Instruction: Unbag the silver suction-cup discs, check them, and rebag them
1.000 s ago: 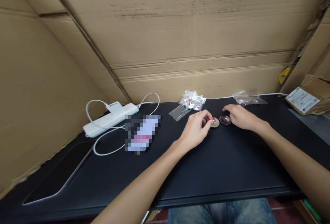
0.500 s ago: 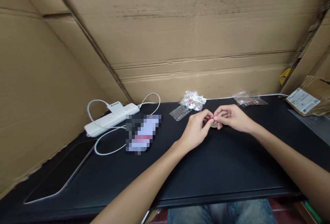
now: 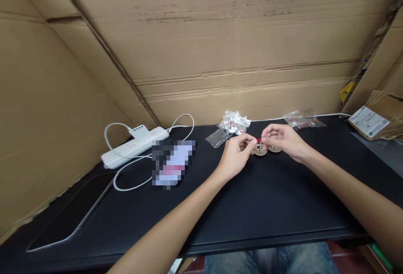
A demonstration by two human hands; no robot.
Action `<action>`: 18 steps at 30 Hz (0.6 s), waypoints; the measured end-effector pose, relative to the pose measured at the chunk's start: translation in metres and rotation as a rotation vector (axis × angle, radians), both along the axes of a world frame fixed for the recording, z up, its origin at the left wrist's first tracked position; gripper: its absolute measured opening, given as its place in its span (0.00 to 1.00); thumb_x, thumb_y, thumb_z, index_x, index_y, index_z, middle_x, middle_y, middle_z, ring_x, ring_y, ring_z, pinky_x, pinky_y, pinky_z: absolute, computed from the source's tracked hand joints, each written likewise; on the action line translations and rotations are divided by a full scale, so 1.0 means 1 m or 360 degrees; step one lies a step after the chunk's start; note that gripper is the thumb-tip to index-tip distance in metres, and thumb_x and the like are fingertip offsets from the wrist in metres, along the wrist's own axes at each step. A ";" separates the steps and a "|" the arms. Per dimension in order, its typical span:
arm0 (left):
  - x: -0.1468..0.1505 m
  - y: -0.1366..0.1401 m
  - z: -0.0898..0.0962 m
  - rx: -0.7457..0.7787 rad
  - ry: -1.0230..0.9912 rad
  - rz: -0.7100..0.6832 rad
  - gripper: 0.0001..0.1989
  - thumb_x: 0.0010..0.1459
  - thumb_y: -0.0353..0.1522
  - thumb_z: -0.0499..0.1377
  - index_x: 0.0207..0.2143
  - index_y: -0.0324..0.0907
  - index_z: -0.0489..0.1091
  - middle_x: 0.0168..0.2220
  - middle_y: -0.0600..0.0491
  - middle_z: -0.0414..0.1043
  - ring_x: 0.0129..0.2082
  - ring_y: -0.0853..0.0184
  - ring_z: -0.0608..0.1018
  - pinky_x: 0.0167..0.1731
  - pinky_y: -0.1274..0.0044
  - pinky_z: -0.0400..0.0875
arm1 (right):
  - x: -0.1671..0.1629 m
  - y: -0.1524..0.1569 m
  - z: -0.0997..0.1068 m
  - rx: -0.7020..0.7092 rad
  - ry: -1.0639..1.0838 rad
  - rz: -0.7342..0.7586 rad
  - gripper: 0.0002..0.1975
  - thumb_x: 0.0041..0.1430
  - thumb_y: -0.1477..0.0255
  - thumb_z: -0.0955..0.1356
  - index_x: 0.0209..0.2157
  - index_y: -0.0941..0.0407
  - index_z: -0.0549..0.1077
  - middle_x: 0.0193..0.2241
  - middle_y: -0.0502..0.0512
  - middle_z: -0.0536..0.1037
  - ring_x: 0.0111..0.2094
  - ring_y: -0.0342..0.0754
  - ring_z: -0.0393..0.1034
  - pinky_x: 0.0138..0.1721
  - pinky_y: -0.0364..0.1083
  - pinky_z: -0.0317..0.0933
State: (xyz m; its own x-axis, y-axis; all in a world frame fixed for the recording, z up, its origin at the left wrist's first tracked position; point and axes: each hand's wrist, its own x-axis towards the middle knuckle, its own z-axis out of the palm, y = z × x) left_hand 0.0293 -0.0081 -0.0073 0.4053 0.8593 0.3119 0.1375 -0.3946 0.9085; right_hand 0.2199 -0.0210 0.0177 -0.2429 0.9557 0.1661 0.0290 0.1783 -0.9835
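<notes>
A small red strip-like piece point(image 3: 259, 140) spans the gap between my two hands, too small to tell its kind. My left hand point(image 3: 237, 152) pinches its left end between thumb and fingers. At its right end, my right hand point(image 3: 281, 141) grips it with thumb and forefinger, the other fingers curled. Just below the fingertips, two beige rings resembling small tape rolls lie on the black table: the left roll point(image 3: 260, 152) shows more fully, while the right roll point(image 3: 275, 149) is partly covered by my right hand. Behind my left hand is a crumpled clear plastic bag point(image 3: 233, 122) with red bits inside.
Another clear bag point(image 3: 304, 120) with red pieces lies at the back right. On the left are a white power strip point(image 3: 135, 146), its looping cable, a pixelated flat object point(image 3: 174, 164) and a dark tablet-like panel point(image 3: 72, 211). A torn cardboard box point(image 3: 380, 116) stands right. Cardboard walls surround the table.
My hands have lifted slightly and drawn apart a little, so more of the red piece shows between them. Both beige rolls beneath are now more visible.
</notes>
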 end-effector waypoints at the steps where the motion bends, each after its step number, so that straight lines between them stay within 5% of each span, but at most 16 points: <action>1: 0.000 -0.001 0.000 0.0003 -0.0003 -0.0007 0.11 0.63 0.37 0.57 0.37 0.39 0.74 0.27 0.52 0.73 0.26 0.70 0.74 0.25 0.79 0.68 | 0.000 0.000 0.000 0.0003 0.0000 0.0019 0.14 0.49 0.66 0.76 0.34 0.57 0.73 0.25 0.51 0.78 0.27 0.44 0.75 0.33 0.45 0.68; 6: 0.001 -0.005 0.004 0.0000 -0.0007 -0.0048 0.12 0.64 0.37 0.55 0.34 0.39 0.74 0.27 0.52 0.74 0.26 0.71 0.74 0.25 0.80 0.68 | -0.001 -0.001 -0.002 0.0165 -0.0142 0.0123 0.11 0.53 0.66 0.74 0.36 0.58 0.75 0.26 0.52 0.78 0.25 0.43 0.72 0.29 0.44 0.68; 18: -0.001 -0.005 0.006 0.0054 0.0049 -0.0049 0.13 0.64 0.35 0.54 0.30 0.39 0.73 0.26 0.53 0.72 0.24 0.72 0.73 0.25 0.80 0.67 | -0.001 -0.003 -0.008 0.0754 -0.0661 -0.0128 0.06 0.58 0.70 0.70 0.35 0.57 0.79 0.30 0.53 0.81 0.28 0.45 0.73 0.31 0.44 0.65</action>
State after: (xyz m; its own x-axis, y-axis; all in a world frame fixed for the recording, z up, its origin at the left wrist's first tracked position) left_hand 0.0279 -0.0135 -0.0008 0.4412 0.8355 0.3276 0.1524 -0.4295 0.8901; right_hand 0.2191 -0.0241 0.0102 -0.3084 0.8195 0.4830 0.4229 0.5730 -0.7020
